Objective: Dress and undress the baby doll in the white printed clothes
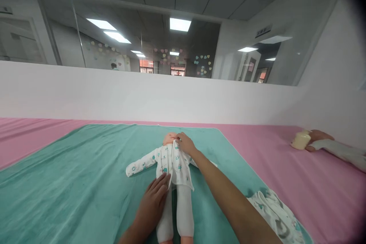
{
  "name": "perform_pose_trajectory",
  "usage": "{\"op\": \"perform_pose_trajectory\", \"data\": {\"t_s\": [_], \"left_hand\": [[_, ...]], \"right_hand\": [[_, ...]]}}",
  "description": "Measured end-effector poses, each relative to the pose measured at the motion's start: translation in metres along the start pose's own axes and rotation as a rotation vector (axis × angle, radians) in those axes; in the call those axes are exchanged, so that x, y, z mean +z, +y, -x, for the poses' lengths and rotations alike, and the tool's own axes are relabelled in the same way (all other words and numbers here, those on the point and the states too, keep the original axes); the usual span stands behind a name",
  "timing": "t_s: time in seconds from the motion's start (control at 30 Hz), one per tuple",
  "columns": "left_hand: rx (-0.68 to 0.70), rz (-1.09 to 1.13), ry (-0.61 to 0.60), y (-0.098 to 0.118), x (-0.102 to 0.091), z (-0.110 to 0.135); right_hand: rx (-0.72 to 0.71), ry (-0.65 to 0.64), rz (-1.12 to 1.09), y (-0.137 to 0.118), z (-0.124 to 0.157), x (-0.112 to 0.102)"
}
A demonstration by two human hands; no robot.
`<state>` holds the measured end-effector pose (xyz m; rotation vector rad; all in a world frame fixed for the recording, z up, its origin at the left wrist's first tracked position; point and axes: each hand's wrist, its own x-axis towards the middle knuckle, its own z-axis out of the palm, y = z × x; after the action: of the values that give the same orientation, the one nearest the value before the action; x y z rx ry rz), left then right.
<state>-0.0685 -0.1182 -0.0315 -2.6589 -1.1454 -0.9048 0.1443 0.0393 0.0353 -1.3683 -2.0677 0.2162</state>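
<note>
In the head view, a person's two bare hands work on a baby doll (pixel 185 209) lying face up between and beneath them, its head away from the person and its legs toward them. The doll wears a white baby shirt (pixel 178 160) with a small teal print, open down the front, and its legs are covered in plain white. The right hand (pixel 185 143) is up at the neckline beside the doll's head, fingers and thumb nearly closed, pinching the shirt's upper front edge. The left hand (pixel 157 192) lies lower, near the hem, its fingers together and lightly bent against the shirt's front edge; the thumb is hidden, so whether it grips cannot be told. One sleeve (pixel 141 164) stretches out above and to the left of the left hand; the other is partly hidden behind the right forearm. Under the doll and around both hands is a teal blanket (pixel 85 183), spread over a pink sheet (pixel 265 148). To the right of the right forearm, near it, is a crumpled white printed cloth (pixel 276 213). Far to the right of both hands, a pale yellow bottle (pixel 300 140) sits before a brownish, rounded shape (pixel 321 135) too unclear to name. Beyond the hands rises a white wall (pixel 143 95) below a wide glass window (pixel 154 42).
</note>
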Motion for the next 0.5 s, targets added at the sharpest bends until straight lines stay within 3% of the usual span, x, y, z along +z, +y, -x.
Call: {"op": "perform_pose_trajectory", "data": {"t_s": [0.1,0.2,0.27,0.4,0.5], "left_hand": [[-0.024,0.087,-0.042,0.003,-0.003,0.004],[-0.032,0.127,-0.058,0.005,-0.003,0.007],[-0.062,0.150,-0.038,0.005,0.000,0.008],[-0.116,0.200,0.008,0.000,0.013,0.005],[-0.126,0.208,0.021,-0.002,0.018,0.002]], "right_hand": [[0.039,0.049,0.010,-0.010,-0.001,0.012],[0.050,0.108,0.011,-0.024,0.024,0.019],[0.015,0.129,0.001,-0.035,0.056,0.018],[-0.111,0.005,-0.038,-0.060,0.141,0.008],[-0.045,-0.042,-0.152,-0.078,0.200,-0.002]]}}
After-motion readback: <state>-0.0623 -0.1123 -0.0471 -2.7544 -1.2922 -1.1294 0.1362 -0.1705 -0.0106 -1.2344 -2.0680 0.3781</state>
